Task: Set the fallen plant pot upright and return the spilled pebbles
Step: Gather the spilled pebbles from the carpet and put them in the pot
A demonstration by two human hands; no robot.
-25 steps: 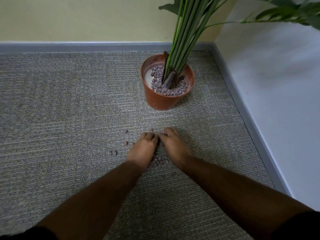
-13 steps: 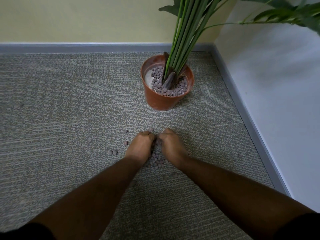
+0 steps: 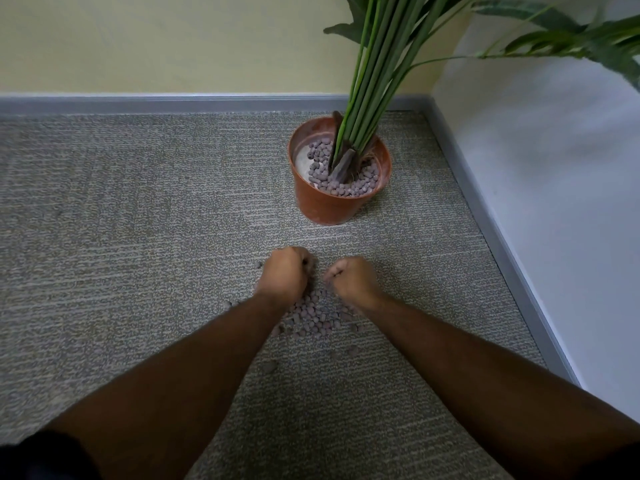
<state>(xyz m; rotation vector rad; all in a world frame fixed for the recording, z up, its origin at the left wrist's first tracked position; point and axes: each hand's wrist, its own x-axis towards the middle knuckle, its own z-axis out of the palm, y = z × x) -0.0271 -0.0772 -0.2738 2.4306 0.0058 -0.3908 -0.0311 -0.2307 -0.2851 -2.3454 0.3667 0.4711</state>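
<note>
Terracotta plant pot (image 3: 332, 202) already upright, ahead of both hands near the corner, partly filled. Left hand (image 3: 285, 273) and right hand (image 3: 351, 278) clenched into fists over the spilled pebbles (image 3: 311, 315) heaped on the carpet (image 3: 138, 237) just behind them; presumably closed on a scoop each, though contents hidden. Best kept tightly cupped, lifted level, carried over the rim, then emptied low to avoid bounce-outs. Compared with half a second ago: fists drawn apart, no longer touching, more of the heap exposed.

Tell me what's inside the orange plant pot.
The round orange plastic plant pot holds purplish clay pebbles, green stems and a white patch at its left. Anything beneath the pebbles is covered.
</note>
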